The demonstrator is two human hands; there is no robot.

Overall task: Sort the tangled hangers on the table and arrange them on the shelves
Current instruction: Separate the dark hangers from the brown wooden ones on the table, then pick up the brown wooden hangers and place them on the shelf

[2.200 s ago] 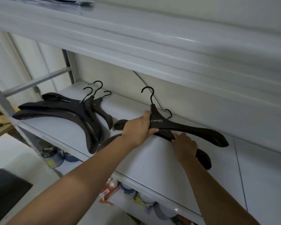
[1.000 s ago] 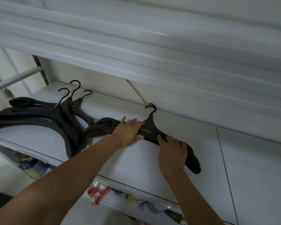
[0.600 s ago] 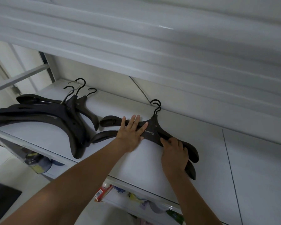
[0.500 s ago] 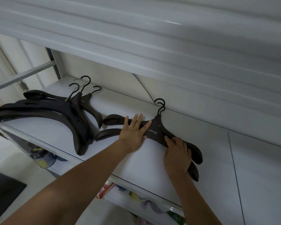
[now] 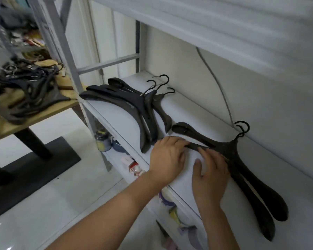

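Two dark hangers (image 5: pixel 242 165) lie stacked on the white shelf (image 5: pixel 193 112), hooks against the back wall. My left hand (image 5: pixel 167 157) has its fingers curled over the left arm of the lower hanger. My right hand (image 5: pixel 210 172) rests beside it with its fingers laid on the hangers' middle and its thumb spread on the shelf. A stack of several dark hangers (image 5: pixel 134 107) sits further left on the same shelf. The tangled pile of hangers (image 5: pixel 31 91) lies on the wooden table (image 5: pixel 43 112) at the left.
An upper shelf (image 5: pixel 206 20) overhangs closely. A grey cable (image 5: pixel 220 87) runs down the back wall. The shelf below holds a paint can (image 5: pixel 103 141) and small packages. The table's black base (image 5: pixel 34 168) stands on the white floor.
The view has swung left, bringing the table and tangled pile into sight. My left hand slid to the hanger's left arm and curled; my right hand moved toward the middle.
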